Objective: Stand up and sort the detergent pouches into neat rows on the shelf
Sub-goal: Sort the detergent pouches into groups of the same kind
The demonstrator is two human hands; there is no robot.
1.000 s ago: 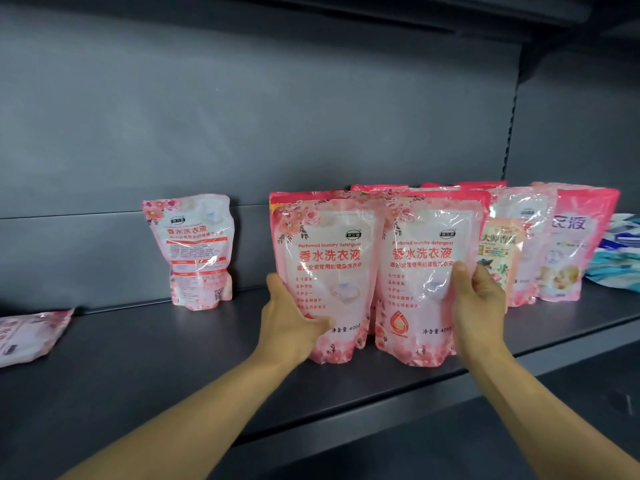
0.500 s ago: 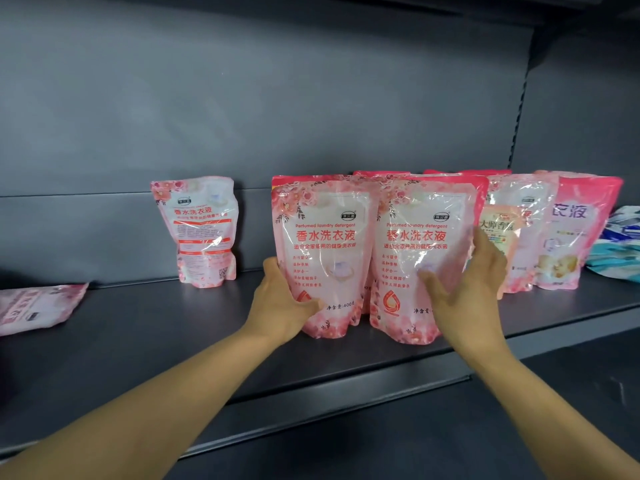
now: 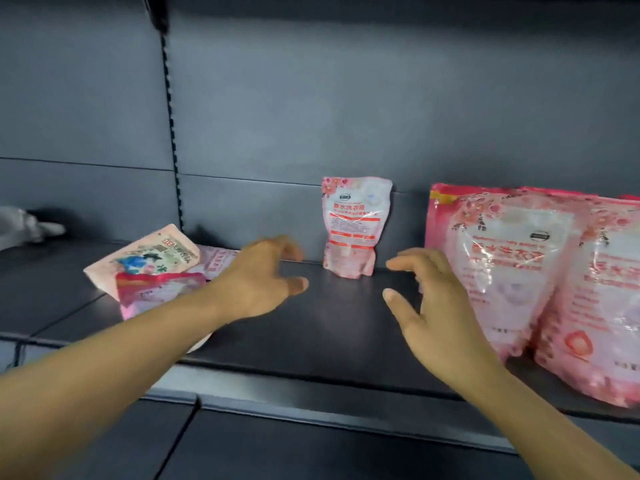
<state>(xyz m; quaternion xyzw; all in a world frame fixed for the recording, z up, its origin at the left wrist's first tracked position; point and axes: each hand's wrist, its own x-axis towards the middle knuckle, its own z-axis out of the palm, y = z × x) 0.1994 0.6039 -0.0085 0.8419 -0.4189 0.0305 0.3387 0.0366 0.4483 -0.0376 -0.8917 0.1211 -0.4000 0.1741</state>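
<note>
**Reaching for the fallen pouches**

Both my hands are empty over the dark grey metal shelf [image 3: 346, 327]. My left hand [image 3: 258, 280] hovers with loosely curled fingers beside a heap of flat-lying pouches: a pale pink plastic pouch with a blue-green picture [image 3: 145, 259] on top and a glossy pink-topped pouch [image 3: 157, 292] under my wrist. My right hand [image 3: 429, 306] is spread open, just left of the row of large upright pink floral pouches [image 3: 512, 271]. A small pink-and-white pouch with an orange label [image 3: 353, 226] stands alone against the back panel.

I judge the next step is lifting one from the heap. These are soft film bags holding liquid, slippery and saggy, so I should grip by the stiff sealed top, settle the gusseted base flat, then slide it against its neighbour. The heap is blurred; there may be a third pouch beneath.
</note>
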